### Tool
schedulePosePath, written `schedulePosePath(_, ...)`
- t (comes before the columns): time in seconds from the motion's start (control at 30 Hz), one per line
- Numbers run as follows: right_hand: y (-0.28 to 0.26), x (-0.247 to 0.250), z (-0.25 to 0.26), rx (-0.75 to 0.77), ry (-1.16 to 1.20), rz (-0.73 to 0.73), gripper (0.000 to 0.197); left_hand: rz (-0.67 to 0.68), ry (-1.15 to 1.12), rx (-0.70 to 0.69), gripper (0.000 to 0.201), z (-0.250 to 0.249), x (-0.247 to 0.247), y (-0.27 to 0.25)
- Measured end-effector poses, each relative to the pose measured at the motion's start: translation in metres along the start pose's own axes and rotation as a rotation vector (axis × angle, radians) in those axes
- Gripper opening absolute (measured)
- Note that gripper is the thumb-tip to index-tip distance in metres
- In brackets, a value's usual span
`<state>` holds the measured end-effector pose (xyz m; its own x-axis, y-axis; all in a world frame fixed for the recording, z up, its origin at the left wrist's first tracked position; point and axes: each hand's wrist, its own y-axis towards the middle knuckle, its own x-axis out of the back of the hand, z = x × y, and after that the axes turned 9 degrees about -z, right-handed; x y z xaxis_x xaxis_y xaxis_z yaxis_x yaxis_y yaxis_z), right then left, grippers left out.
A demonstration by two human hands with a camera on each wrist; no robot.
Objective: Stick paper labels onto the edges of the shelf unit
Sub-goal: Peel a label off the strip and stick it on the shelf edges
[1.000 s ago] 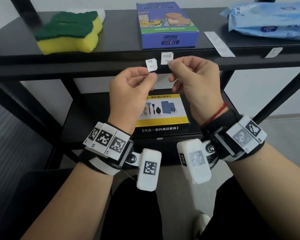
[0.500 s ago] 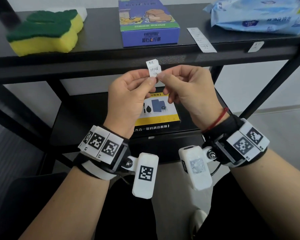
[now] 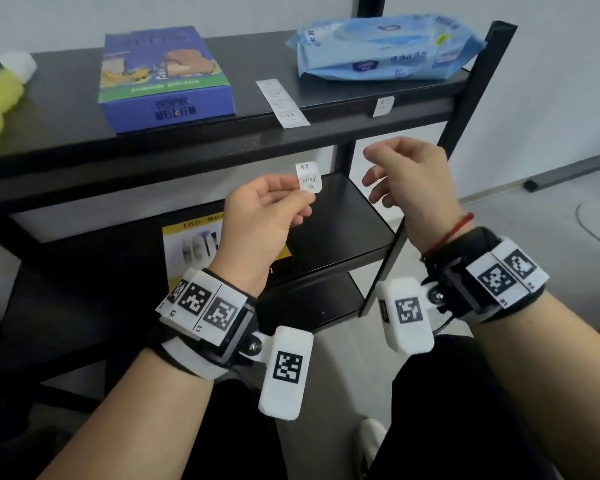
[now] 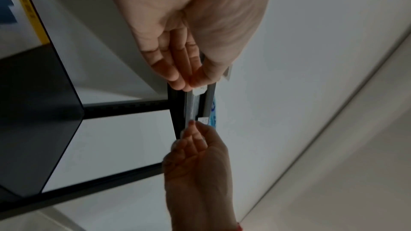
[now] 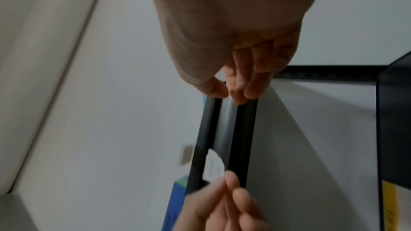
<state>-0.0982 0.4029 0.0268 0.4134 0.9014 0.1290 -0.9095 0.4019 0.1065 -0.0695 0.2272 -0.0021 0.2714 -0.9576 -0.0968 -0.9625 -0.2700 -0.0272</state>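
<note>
The head view looks forward and down from above both forearms onto the black shelf unit, close enough that its top shelf fills the upper half and the lower shelves show beneath. The left wrist view sits right behind the left hand, looking along its fingers and up past a shelf edge towards the wall. The right wrist view looks the same way along the right hand, very near and blurred. All three share the two hands and the small paper label held in front of the shelf edge.
</note>
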Motion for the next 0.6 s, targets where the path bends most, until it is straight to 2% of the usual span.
schedulePosePath(0.07,0.014,0.009,0.004,0.035,0.026,-0.12,0.004,0.04,-0.014,0.025,0.012,-0.002,-0.009,0.001)
schedulePosePath(0.13,0.026,0.014,0.007,0.055,0.028,-0.187,0.011,0.073,-0.036,0.039,0.013,-0.006,-0.016,0.001)
schedulePosePath(0.27,0.036,0.009,0.009,0.073,0.013,-0.154,0.013,0.097,-0.064,0.051,0.02,-0.012,-0.023,0.002)
schedulePosePath(0.43,0.039,0.004,0.007,0.076,0.037,-0.116,0.006,0.093,-0.077,0.049,0.014,-0.016,-0.021,0.002)
schedulePosePath(0.6,0.039,0.005,0.006,0.064,0.074,-0.121,0.013,0.077,-0.07,0.04,0.016,-0.017,-0.017,0.002)
